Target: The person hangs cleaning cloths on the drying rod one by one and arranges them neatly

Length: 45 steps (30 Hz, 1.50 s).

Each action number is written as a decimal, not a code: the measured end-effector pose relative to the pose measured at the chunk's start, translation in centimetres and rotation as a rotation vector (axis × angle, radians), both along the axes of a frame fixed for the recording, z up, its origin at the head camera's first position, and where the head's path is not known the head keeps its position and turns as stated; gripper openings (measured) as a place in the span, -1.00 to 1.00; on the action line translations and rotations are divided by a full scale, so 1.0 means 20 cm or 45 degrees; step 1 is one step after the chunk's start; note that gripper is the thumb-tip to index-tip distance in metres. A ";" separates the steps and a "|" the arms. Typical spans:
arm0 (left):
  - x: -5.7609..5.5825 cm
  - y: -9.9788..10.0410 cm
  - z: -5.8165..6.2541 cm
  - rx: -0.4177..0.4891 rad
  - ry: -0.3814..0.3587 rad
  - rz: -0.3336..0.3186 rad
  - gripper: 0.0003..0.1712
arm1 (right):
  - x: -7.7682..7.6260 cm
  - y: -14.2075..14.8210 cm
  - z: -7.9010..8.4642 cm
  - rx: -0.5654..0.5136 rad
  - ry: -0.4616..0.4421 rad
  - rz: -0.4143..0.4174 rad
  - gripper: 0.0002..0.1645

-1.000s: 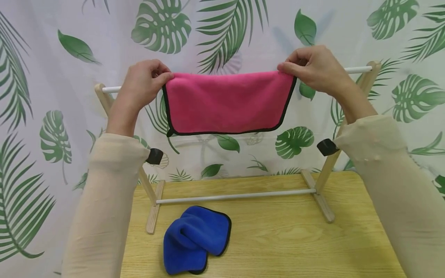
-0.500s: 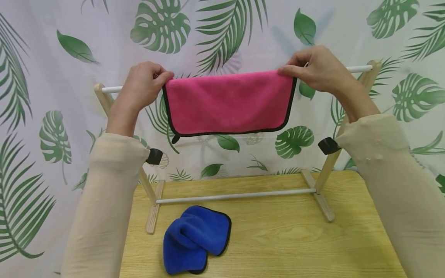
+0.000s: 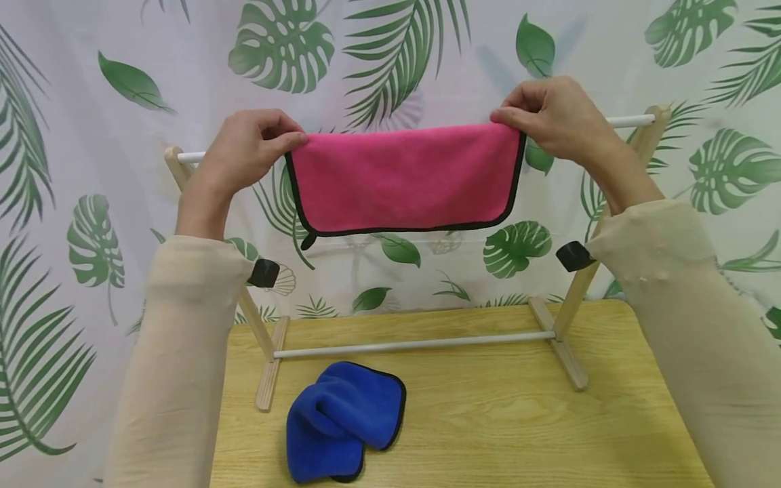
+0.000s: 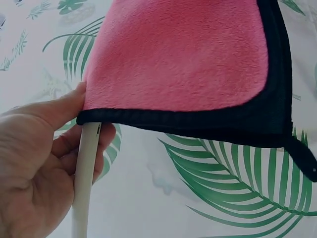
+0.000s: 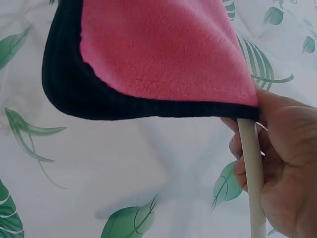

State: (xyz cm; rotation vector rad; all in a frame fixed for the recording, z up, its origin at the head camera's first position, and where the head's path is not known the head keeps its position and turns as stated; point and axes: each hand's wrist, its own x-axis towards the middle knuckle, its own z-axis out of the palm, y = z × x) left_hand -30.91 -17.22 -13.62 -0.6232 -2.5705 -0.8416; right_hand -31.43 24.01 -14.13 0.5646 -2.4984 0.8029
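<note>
A pink towel with black edging hangs folded over the white top rod of a wooden rack. My left hand pinches the fold at its left end, and my right hand pinches the right end. In the left wrist view, the thumb presses the towel at the fold while the fingers curl behind the rod. The right wrist view has a similar hold, with the right hand around the rod at the towel's edge. A small black loop dangles from the lower left corner.
A crumpled blue towel with black trim lies on the wooden table, in front of the rack's lower white bar. Wooden feet support the rack at both sides. Behind it hangs a leaf-patterned curtain.
The sagging top edge of the pink towel has become straighter and tauter. My left wrist has shifted slightly left; the right hand has moved a touch right. The black loop now hangs free.
</note>
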 end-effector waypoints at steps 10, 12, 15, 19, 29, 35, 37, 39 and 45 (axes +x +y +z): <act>0.00 -0.01 -0.01 0.007 0.008 0.023 -0.64 | 0.01 0.03 0.01 0.019 -0.036 0.062 -0.67; 0.00 -0.01 0.00 -0.012 -0.018 0.023 -0.63 | 0.01 0.03 0.01 0.025 -0.057 0.072 -0.66; 0.01 -0.03 0.00 -0.051 -0.063 0.022 -0.59 | 0.01 0.03 0.02 0.030 -0.092 0.081 -0.64; 0.01 -0.03 -0.01 -0.059 -0.091 0.035 -0.57 | 0.02 0.03 0.03 0.046 -0.127 0.086 -0.64; 0.02 -0.01 -0.03 -0.039 -0.105 0.112 -0.56 | 0.01 0.01 0.01 0.109 -0.048 0.082 -0.68; 0.01 0.01 -0.04 -0.015 -0.129 0.127 -0.55 | 0.02 0.01 -0.01 0.149 0.061 0.066 -0.69; 0.01 0.02 -0.05 -0.021 -0.114 0.127 -0.56 | 0.03 0.01 -0.01 0.158 0.075 0.044 -0.69; 0.01 0.02 -0.05 -0.036 -0.091 0.130 -0.57 | 0.04 0.00 -0.02 0.166 0.099 0.023 -0.69; 0.00 0.03 -0.05 -0.053 -0.056 0.142 -0.59 | 0.06 0.03 -0.03 0.207 0.152 -0.013 -0.67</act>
